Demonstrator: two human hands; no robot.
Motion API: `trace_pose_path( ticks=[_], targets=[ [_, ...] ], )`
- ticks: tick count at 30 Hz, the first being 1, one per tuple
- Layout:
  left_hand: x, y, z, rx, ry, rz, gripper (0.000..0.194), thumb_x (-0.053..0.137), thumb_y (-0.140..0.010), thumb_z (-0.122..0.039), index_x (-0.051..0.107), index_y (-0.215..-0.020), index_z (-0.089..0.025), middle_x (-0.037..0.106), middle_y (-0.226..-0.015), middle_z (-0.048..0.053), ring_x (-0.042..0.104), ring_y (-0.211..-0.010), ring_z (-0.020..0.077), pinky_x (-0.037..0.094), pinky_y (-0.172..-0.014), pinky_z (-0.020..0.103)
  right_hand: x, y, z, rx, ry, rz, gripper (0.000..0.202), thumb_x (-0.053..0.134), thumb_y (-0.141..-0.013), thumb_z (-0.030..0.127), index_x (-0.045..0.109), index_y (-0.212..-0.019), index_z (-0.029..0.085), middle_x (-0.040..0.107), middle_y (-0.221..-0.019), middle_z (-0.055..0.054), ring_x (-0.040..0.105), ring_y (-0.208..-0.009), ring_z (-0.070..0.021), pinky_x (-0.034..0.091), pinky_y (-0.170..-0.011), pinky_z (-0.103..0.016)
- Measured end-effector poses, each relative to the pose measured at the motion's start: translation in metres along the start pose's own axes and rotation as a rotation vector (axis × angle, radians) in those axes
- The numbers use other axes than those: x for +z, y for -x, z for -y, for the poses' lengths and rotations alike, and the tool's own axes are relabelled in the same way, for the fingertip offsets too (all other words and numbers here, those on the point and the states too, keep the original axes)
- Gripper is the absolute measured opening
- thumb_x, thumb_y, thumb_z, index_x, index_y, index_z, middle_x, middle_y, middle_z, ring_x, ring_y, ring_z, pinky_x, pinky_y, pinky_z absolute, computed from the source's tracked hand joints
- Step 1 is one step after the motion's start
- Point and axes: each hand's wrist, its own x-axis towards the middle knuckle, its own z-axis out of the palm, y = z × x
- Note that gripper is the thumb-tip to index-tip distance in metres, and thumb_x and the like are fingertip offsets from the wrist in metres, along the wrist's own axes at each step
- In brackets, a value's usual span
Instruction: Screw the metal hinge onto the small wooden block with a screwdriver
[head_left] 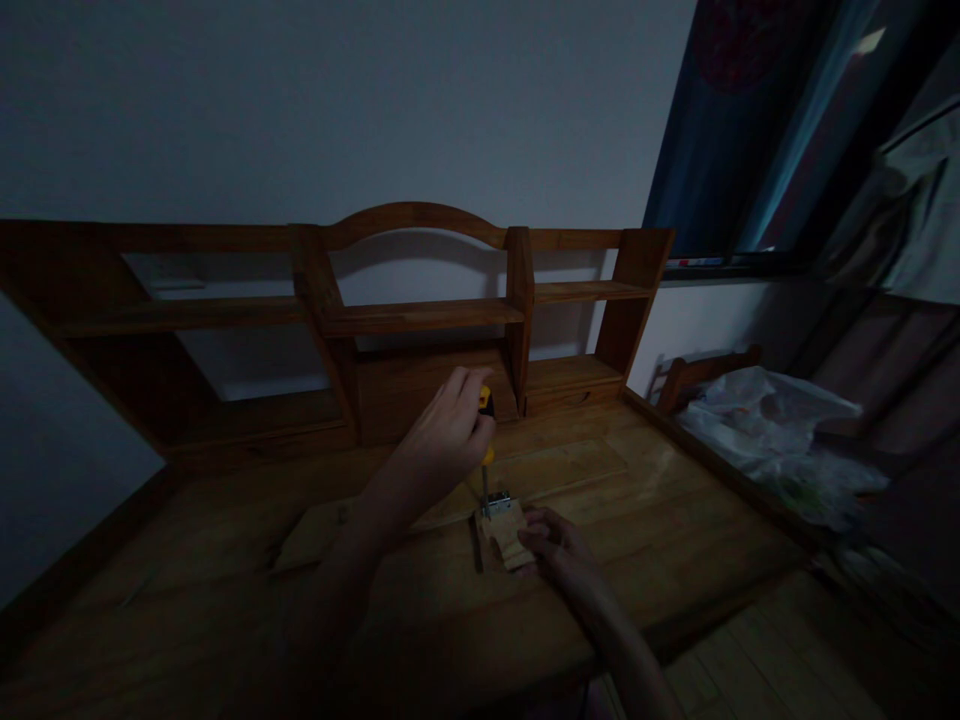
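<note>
My left hand (454, 425) is closed round the yellow and black handle of a screwdriver (486, 452), which stands upright with its shaft pointing down. The shaft's lower end meets a small metal hinge (498, 502) at the far edge of a small wooden block (510, 540). Pinched at the block's right side are the fingers of my right hand (559, 548), keeping it on the desktop. The tip of the screwdriver is too small and dark to make out. A thin dark strip (476, 545) lies just left of the block.
A flat wooden piece (311, 535) lies left, partly behind my left forearm. Beyond my hands a long board (562, 465) rests on the wooden desk (675, 540). A shelf unit (420, 318) stands along the back. Plastic bags (765, 420) sit beyond the desk's right edge.
</note>
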Motion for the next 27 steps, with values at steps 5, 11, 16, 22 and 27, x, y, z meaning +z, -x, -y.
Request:
trace_pose_path(
  ticks=[5,11,16,22,27],
  targets=[
    [0.0,0.0,0.001,-0.043,-0.022,-0.009,0.02,0.049,-0.09,-0.023,0.052,-0.11,-0.018,0.053,-0.105,0.007,0.055,-0.1,0.0215,0.047,-0.094,0.038,0.001,0.0,-0.001,-0.006,-0.031,-0.007,0.036,0.08,-0.063,0.041,0.057,-0.085,0.023,0.064,-0.069,0.004,0.065,-0.063,-0.0188,0.053,-0.056,-0.032],
    [0.006,-0.001,0.007,-0.118,-0.11,-0.062,0.031,0.056,-0.091,-0.046,0.054,-0.107,-0.02,0.051,-0.103,0.006,0.058,-0.086,0.0197,0.05,-0.077,0.034,0.005,0.005,0.005,0.008,-0.006,-0.036,0.034,0.08,-0.062,0.039,0.058,-0.083,0.023,0.064,-0.071,0.003,0.064,-0.067,-0.0194,0.054,-0.058,-0.033],
    [0.004,0.0,0.008,-0.078,-0.147,-0.033,0.022,0.051,-0.092,-0.03,0.052,-0.111,-0.019,0.052,-0.107,0.007,0.057,-0.095,0.0217,0.049,-0.084,0.036,0.003,0.005,0.004,0.001,-0.008,-0.029,0.031,0.079,-0.065,0.037,0.059,-0.084,0.023,0.064,-0.071,0.004,0.064,-0.064,-0.0171,0.052,-0.056,-0.029],
    [-0.002,0.003,0.0,0.078,-0.118,0.041,0.037,0.037,-0.089,-0.011,0.043,-0.126,-0.013,0.05,-0.121,0.012,0.05,-0.114,0.0236,0.044,-0.099,0.038,0.004,0.005,0.005,0.007,-0.019,-0.026,0.031,0.079,-0.065,0.036,0.058,-0.084,0.023,0.064,-0.07,0.003,0.065,-0.066,-0.0182,0.053,-0.057,-0.03],
    [0.003,0.002,0.0,0.036,-0.1,0.006,0.028,0.04,-0.097,-0.027,0.047,-0.121,-0.015,0.053,-0.116,0.011,0.051,-0.112,0.0239,0.043,-0.1,0.04,0.006,0.006,0.007,0.015,-0.017,-0.022,0.031,0.078,-0.066,0.036,0.057,-0.084,0.022,0.065,-0.072,0.003,0.065,-0.067,-0.0178,0.054,-0.059,-0.03]
  ],
)
